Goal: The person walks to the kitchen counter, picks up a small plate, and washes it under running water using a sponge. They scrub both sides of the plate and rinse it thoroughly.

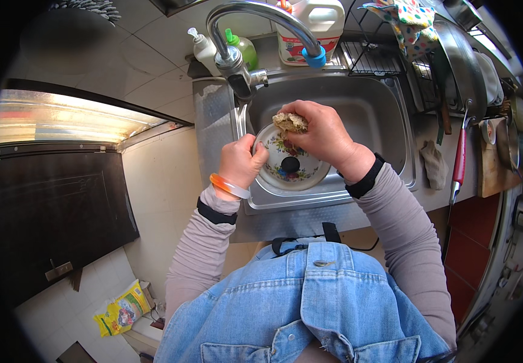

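My left hand grips the rim of a round, pale lid or shallow dish with a floral pattern and a black round spot or knob at its middle. My right hand pinches a tan, fibrous scrubber at the far part of the same piece. Both hands are over the near left part of a stainless steel sink. Above the hands arches a chrome faucet with a blue tip; no water is seen coming from it.
Two pump bottles and a large white jug stand behind the sink. On the right are a black wire rack, a grey cloth, a red-handled utensil, a pan and a wooden board. A dark door is at left.
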Action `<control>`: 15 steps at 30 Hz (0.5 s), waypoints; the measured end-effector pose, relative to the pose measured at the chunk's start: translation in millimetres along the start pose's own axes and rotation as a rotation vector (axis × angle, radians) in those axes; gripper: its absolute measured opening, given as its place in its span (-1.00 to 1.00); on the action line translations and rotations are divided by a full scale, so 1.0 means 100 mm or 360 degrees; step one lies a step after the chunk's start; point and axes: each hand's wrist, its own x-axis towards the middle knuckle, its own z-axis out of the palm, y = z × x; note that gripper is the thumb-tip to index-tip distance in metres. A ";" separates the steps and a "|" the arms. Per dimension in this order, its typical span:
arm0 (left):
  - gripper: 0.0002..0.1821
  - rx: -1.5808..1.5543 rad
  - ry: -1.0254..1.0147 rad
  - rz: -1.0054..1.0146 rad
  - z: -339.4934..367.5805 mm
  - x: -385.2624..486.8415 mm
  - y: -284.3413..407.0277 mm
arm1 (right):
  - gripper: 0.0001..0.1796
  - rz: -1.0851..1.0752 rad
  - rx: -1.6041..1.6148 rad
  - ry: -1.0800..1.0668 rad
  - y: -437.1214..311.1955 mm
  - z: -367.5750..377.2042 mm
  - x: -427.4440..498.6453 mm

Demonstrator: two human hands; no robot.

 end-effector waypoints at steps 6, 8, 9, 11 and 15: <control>-0.63 -0.0045 0.0038 -0.0017 0.05 -0.01 0.01 | -0.60 -0.0006 -0.0047 0.0006 0.01 -0.03 0.01; -0.64 -0.0127 0.0043 -0.0047 0.05 -0.01 0.02 | -0.58 -0.0044 -0.0072 0.0014 0.00 -0.05 0.01; -0.63 -0.0191 0.0030 -0.0076 0.04 -0.01 0.02 | -0.58 -0.0009 -0.0048 -0.0022 -0.01 -0.05 0.00; -0.65 -0.0215 -0.0048 -0.0160 0.01 0.01 0.02 | -0.59 0.0018 -0.0023 -0.0006 -0.01 -0.06 0.00; -0.74 -0.1072 -0.0131 -0.0451 0.01 -0.02 0.06 | -0.62 0.0350 0.0370 0.0041 0.05 -0.04 0.01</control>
